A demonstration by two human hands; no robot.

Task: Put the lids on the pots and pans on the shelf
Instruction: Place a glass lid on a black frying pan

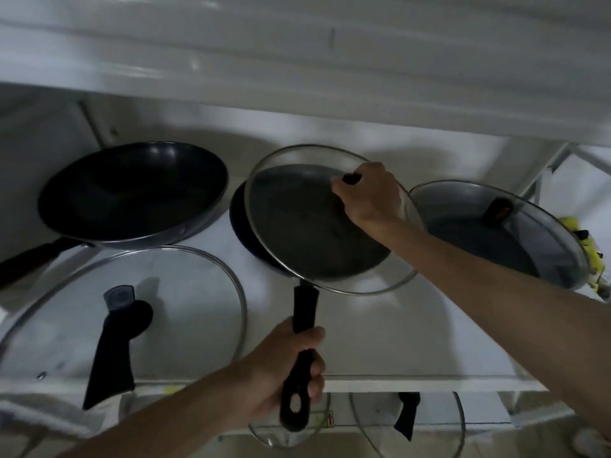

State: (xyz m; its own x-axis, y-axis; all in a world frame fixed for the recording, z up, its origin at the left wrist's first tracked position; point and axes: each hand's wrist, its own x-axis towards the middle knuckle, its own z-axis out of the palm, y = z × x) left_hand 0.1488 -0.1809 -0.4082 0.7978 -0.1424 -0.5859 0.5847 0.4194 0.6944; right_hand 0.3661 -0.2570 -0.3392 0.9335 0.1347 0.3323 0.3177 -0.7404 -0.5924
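Observation:
A dark frying pan (244,223) sits in the middle of the white shelf (380,342). My left hand (284,368) grips its black handle (302,358) at the shelf's front edge. My right hand (370,196) holds the knob of a glass lid (317,233), which lies tilted over the pan, shifted a little to the right of it. A black wok (132,193) stands uncovered at the left. In front of it a large glass lid (132,312) with a black handle lies flat on the shelf. At the right a pan (469,200) carries a glass lid (529,239).
An upper shelf board (297,104) hangs low over the pans. On a lower level, under the front edge, lie two more glass lids (413,424), one with a black handle. Something yellow (582,246) shows at the far right beside a white frame.

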